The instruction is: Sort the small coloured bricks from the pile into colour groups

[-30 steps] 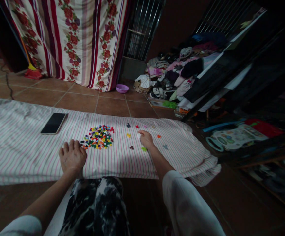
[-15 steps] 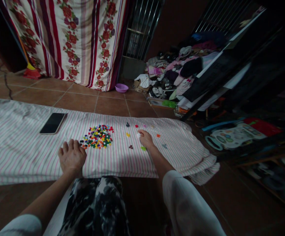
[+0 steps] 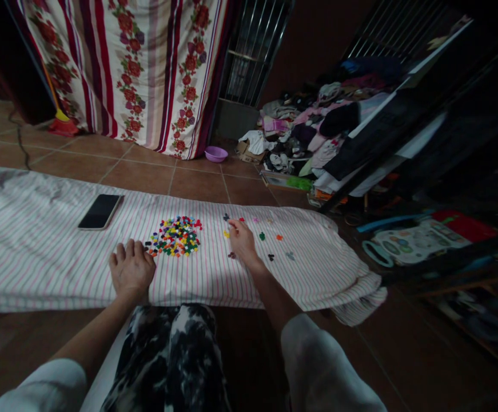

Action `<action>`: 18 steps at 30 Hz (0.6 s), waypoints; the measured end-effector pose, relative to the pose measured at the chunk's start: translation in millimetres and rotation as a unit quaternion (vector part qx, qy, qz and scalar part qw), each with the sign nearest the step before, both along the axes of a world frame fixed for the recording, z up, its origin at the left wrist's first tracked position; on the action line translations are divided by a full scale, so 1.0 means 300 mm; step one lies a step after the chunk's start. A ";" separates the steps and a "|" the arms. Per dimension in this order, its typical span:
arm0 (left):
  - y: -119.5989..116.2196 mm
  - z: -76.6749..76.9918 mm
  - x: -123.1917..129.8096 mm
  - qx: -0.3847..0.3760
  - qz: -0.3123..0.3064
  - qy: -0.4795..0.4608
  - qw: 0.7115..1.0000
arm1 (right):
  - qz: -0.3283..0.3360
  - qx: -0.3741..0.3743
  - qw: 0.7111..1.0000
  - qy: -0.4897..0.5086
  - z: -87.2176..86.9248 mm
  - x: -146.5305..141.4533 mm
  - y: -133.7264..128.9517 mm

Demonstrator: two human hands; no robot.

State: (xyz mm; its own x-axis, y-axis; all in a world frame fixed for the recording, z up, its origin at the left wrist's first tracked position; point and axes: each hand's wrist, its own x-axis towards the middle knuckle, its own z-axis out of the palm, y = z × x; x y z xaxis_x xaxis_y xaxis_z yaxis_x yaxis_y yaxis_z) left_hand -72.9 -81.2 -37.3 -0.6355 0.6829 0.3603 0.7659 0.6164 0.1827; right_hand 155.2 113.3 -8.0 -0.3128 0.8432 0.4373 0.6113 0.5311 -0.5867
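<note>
A heap of small multicoloured pieces (image 3: 178, 236) lies on the striped cloth in front of me. My left hand (image 3: 132, 268) rests palm down at the heap's left edge, fingers laid on the cloth. To the heap's right, my right hand (image 3: 243, 243) hovers with thumb and fingertips pinched; whatever is between them is too small to make out. Around it sit little single-colour clusters: dark grey (image 3: 226, 217), yellow (image 3: 226, 234), green (image 3: 262, 236), orange (image 3: 279, 237), black (image 3: 271, 257), dark purple (image 3: 231, 255) and grey (image 3: 290, 256). My right hand covers some of the cloth there.
A phone (image 3: 100, 212) lies on the striped cloth (image 3: 38, 246) at the left. Beyond, on the tiled floor, are a purple basin (image 3: 216, 154), a red broom (image 3: 63, 125) and a heap of clothes (image 3: 309, 126). A floral curtain (image 3: 146, 68) hangs behind.
My right hand has moved left from the white pieces toward the dark grey and yellow clusters, uncovering the green and black ones. My left hand stays at the heap. The view has shifted slightly.
</note>
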 end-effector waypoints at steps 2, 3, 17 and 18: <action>-0.001 -0.001 -0.001 0.001 -0.001 -0.001 1.000 | 0.028 -0.012 0.999 0.018 -0.019 -0.056 -0.055; -0.001 -0.001 -0.001 0.001 -0.001 0.000 1.000 | 0.040 -0.019 0.999 0.024 -0.034 -0.081 -0.084; -0.001 -0.013 -0.007 0.003 0.000 0.007 1.000 | 0.045 -0.057 0.997 -0.035 -0.146 -0.180 -0.251; -0.001 -0.012 -0.006 0.003 0.002 0.006 1.000 | 0.048 -0.058 0.996 -0.038 -0.141 -0.179 -0.251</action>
State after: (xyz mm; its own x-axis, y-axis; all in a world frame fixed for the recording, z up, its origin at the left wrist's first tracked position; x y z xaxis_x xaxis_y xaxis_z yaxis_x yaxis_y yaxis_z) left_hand -74.9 -81.6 -40.9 -0.6330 0.6787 0.3724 0.7662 0.6180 0.1762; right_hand 101.4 38.0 -50.4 -0.4228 0.8510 0.3115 0.6058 0.5211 -0.6013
